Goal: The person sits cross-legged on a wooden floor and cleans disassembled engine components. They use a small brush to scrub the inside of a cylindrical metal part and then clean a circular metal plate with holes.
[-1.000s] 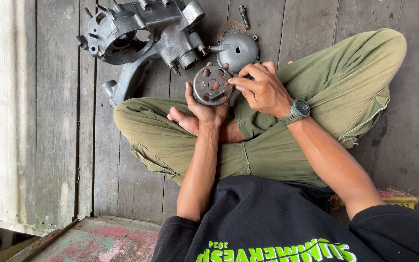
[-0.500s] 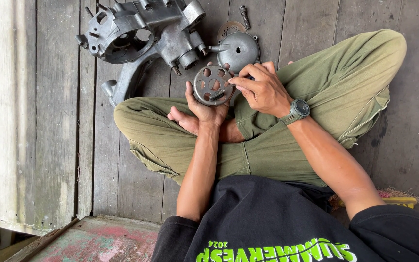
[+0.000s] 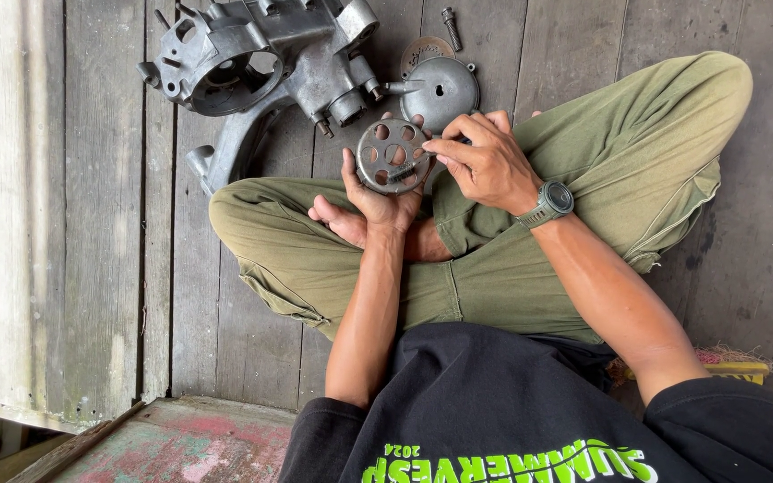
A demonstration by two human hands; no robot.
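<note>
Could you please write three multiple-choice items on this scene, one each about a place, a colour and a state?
1. Where does the large grey metal engine casing lie?
A. on the wooden plank floor
B. on the person's lap
C. on a shelf

2. What colour are the person's trousers?
A. blue
B. olive green
C. white

3. How is the round perforated metal disc held?
A. lying loose on the floor
B. gripped in the left hand, with the right hand at its edge
C. pinched under a foot

Answers: 1 A, the casing rests on the planks beyond the knees. 2 B, both crossed legs are olive green. 3 B, left fingers wrap the disc.
</note>
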